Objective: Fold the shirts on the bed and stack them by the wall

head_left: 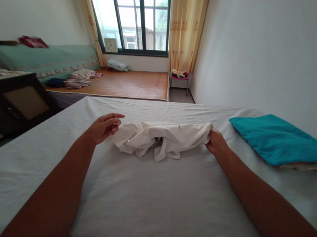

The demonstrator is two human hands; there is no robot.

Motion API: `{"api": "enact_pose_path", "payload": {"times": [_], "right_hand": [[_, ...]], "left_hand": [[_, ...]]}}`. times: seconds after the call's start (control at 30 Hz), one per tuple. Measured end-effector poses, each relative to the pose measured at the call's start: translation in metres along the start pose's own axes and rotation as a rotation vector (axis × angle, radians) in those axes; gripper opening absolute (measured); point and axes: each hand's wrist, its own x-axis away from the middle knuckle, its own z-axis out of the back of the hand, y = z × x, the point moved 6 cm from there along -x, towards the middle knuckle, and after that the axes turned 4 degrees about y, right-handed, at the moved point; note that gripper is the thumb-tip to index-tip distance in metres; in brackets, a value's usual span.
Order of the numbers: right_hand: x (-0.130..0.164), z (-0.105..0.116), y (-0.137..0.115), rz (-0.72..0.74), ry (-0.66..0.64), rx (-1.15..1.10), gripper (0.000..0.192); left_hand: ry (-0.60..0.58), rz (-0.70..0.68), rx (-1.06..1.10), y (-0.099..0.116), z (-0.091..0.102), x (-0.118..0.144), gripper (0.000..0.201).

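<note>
A crumpled white shirt (174, 135) with a small dark print lies across the pale bed sheet (156, 200), bunched into a wide strip. At its right end, my right hand (216, 142) pinches the fabric and lifts that edge slightly. My left hand (104, 127) is beside the left end of the shirt, index finger stretched out and the other fingers loosely curled. No cloth shows between the left fingers. Folds hide much of the shirt's shape.
A folded teal cloth (280, 140) rests on other fabric at the right, near the wall. Beyond the bed are a second bed with a brown mat (140, 84), piled clothes (79, 79) and a pink stool (180, 76). A dark cabinet (11, 100) stands at left.
</note>
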Motion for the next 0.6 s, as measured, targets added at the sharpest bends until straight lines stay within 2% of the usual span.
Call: {"api": "enact_pose_path", "payload": {"times": [0.07,0.13,0.2,0.23,0.3,0.4,0.5,0.6], "right_hand": [[-0.006,0.009,0.002,-0.008,0.054,-0.017,0.019],[-0.006,0.011,-0.002,0.037,0.045,-0.002,0.024],[-0.001,0.003,-0.010,0.145,-0.035,0.070,0.036],[0.004,-0.003,-0.014,0.219,-0.101,0.138,0.044],[0.017,-0.018,-0.017,0.367,-0.232,0.323,0.062],[0.028,-0.029,-0.010,0.481,-0.322,0.564,0.079],[0.025,-0.024,-0.002,0.444,-0.298,0.592,0.071],[0.015,-0.013,-0.002,0.363,-0.207,0.442,0.064]], "left_hand": [[-0.230,0.055,-0.193,-0.005,-0.027,0.009,0.031],[-0.501,0.067,-0.418,-0.010,-0.055,0.022,0.033],[-0.704,0.000,-0.622,-0.015,-0.077,0.031,0.042],[-0.751,-0.062,-0.706,-0.018,-0.084,0.032,0.048],[-0.739,-0.201,-0.850,-0.025,-0.092,0.029,0.057],[-0.572,-0.369,-1.034,-0.038,-0.094,0.018,0.048],[-0.377,-0.469,-1.178,-0.045,-0.087,0.009,0.038],[-0.165,-0.471,-1.228,-0.042,-0.070,0.002,0.033]]}}
